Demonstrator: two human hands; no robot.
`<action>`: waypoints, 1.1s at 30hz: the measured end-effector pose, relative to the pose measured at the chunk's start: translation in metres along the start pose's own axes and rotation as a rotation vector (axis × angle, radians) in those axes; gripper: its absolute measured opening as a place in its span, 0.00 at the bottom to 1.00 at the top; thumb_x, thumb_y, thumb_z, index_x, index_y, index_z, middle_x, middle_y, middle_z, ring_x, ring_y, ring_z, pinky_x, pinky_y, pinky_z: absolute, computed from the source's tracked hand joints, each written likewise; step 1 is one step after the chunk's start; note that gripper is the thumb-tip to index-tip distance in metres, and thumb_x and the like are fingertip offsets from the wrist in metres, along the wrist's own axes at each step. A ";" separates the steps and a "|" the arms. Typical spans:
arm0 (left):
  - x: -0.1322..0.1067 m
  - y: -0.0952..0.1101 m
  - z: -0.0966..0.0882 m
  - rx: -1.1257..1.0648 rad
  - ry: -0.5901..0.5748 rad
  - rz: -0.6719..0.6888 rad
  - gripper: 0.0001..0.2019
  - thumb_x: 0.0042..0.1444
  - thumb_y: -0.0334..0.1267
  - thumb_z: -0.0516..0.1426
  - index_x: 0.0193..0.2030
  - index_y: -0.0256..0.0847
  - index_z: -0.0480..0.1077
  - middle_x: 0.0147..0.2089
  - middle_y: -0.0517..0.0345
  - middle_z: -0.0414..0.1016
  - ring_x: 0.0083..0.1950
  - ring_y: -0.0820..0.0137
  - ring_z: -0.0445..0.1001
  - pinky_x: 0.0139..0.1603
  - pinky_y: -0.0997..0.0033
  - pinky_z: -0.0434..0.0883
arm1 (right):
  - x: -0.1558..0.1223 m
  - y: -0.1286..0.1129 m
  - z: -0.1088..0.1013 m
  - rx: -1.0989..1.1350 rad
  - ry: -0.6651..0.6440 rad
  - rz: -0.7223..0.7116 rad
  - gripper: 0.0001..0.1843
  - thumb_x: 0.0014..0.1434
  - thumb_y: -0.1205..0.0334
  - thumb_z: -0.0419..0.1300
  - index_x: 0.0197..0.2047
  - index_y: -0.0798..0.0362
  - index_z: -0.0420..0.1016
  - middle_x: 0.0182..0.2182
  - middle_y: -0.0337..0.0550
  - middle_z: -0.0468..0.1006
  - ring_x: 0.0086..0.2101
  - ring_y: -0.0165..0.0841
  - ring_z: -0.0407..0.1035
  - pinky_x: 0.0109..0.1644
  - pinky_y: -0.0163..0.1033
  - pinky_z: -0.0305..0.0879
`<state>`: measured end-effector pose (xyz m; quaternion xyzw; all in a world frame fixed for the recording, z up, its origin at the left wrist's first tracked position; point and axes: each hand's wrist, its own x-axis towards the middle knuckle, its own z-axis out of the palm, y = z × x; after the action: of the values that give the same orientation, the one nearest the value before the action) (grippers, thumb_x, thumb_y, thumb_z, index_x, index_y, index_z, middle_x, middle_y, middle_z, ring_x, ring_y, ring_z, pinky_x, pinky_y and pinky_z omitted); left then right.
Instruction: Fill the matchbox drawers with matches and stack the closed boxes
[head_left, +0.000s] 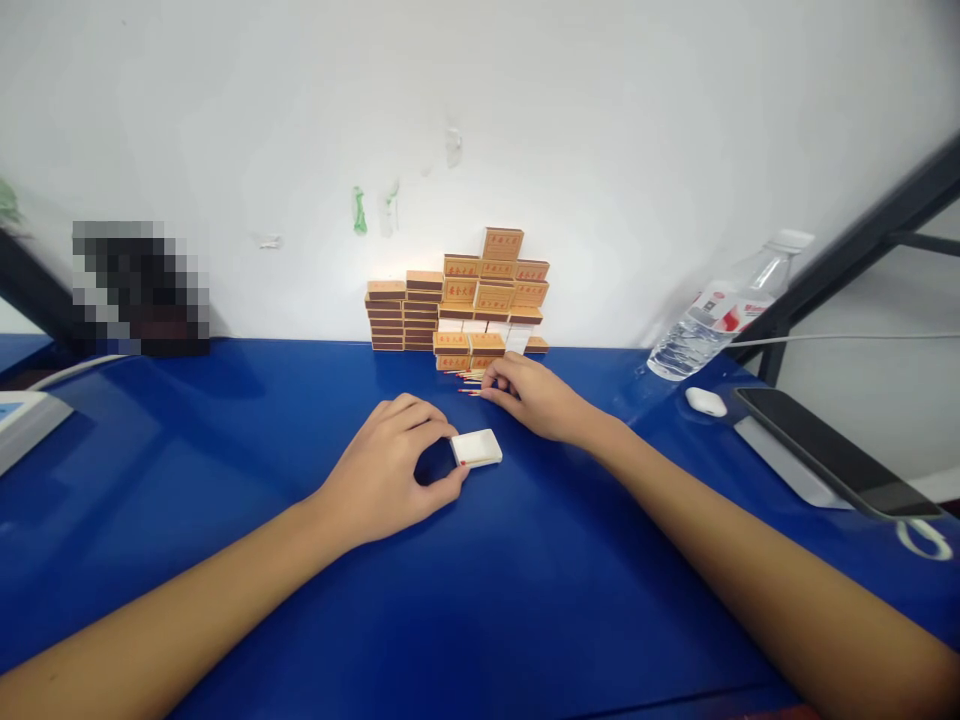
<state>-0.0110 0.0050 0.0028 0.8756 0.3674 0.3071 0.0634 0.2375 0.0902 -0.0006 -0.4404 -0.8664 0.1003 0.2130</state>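
Note:
My left hand (394,462) rests on the blue table (225,470), thumb and fingers pinching the left end of a small white matchbox tray (478,447) with a few matches in it. My right hand (534,394) reaches forward with its fingers curled on loose red-tipped matches (469,377) lying on the table. Just behind the matches stands a pile of orange matchboxes (480,300) stacked against the white wall.
A clear plastic water bottle (721,318) leans at the right. Beside it lie a small white case (706,401) and a dark phone (832,450) on a grey stand. A white device (22,420) sits at the left edge.

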 end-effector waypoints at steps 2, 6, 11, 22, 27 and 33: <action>0.001 -0.001 0.000 0.006 -0.001 -0.009 0.09 0.61 0.41 0.63 0.46 0.43 0.78 0.46 0.53 0.81 0.51 0.58 0.75 0.52 0.53 0.72 | -0.001 -0.002 -0.003 -0.001 -0.053 0.021 0.05 0.69 0.64 0.58 0.40 0.53 0.72 0.40 0.47 0.73 0.37 0.35 0.67 0.43 0.40 0.63; 0.001 -0.004 -0.001 0.025 -0.001 -0.031 0.09 0.61 0.42 0.64 0.46 0.43 0.79 0.47 0.53 0.81 0.51 0.57 0.75 0.52 0.52 0.72 | -0.007 -0.005 -0.010 -0.012 -0.124 0.064 0.06 0.70 0.65 0.55 0.39 0.52 0.70 0.41 0.49 0.74 0.39 0.38 0.68 0.45 0.42 0.64; 0.000 -0.007 -0.001 0.028 0.000 -0.059 0.09 0.60 0.42 0.64 0.46 0.43 0.79 0.47 0.53 0.81 0.51 0.57 0.75 0.53 0.51 0.72 | -0.018 -0.018 -0.021 0.019 -0.132 0.027 0.08 0.73 0.62 0.52 0.41 0.51 0.68 0.42 0.49 0.74 0.40 0.38 0.69 0.45 0.42 0.65; 0.001 -0.005 -0.001 0.024 -0.017 -0.035 0.10 0.61 0.41 0.63 0.47 0.43 0.78 0.48 0.53 0.81 0.52 0.58 0.75 0.53 0.53 0.71 | -0.036 -0.062 -0.016 -0.196 -0.201 -0.184 0.04 0.74 0.65 0.55 0.44 0.53 0.69 0.44 0.47 0.73 0.41 0.38 0.71 0.44 0.41 0.65; 0.000 -0.005 -0.001 0.021 -0.020 -0.032 0.10 0.62 0.42 0.63 0.47 0.42 0.78 0.48 0.53 0.80 0.52 0.58 0.75 0.53 0.53 0.71 | -0.035 -0.065 -0.023 -0.150 -0.221 -0.134 0.04 0.74 0.63 0.56 0.47 0.53 0.71 0.45 0.46 0.74 0.41 0.36 0.71 0.43 0.41 0.65; 0.001 -0.005 -0.001 0.018 -0.033 -0.033 0.11 0.62 0.43 0.63 0.48 0.43 0.78 0.49 0.53 0.80 0.53 0.58 0.75 0.53 0.53 0.71 | -0.038 -0.055 -0.033 -0.044 -0.262 -0.116 0.04 0.73 0.64 0.58 0.46 0.51 0.74 0.43 0.44 0.72 0.38 0.34 0.69 0.41 0.39 0.63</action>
<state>-0.0144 0.0085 0.0027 0.8749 0.3836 0.2881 0.0668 0.2325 0.0261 0.0378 -0.3775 -0.9127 0.1254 0.0939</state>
